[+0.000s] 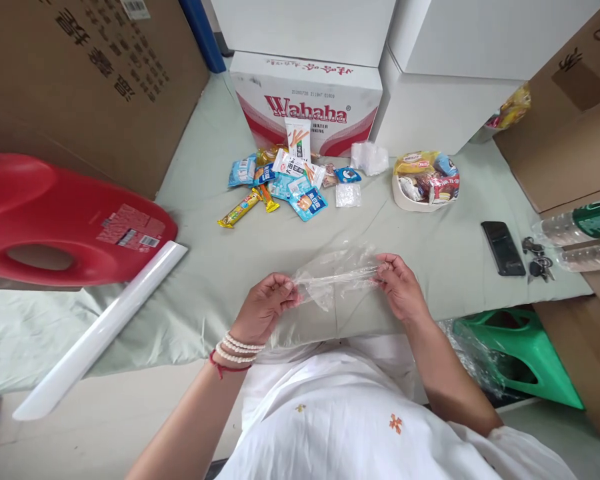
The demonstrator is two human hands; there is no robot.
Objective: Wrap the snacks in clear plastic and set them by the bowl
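My left hand point(266, 307) and my right hand point(400, 283) each pinch one end of a clear plastic bag point(337, 273), holding it stretched just above the pale green cloth point(230, 260). Both hands have their fingers closed on the bag's edge. A bead bracelet and a red string sit on my left wrist. Beyond the bag lies a pile of snack packets point(285, 180) in blue, white and yellow wrappers.
A white bowl point(415, 200) of snacks stands at right, a Wahaha box point(305, 100) behind the pile. A red plastic stool point(55, 220) and white tube point(100, 330) lie at left. A phone point(503, 248), keys point(537, 260), bottles point(580, 230) and a green stool point(525, 353) are at right.
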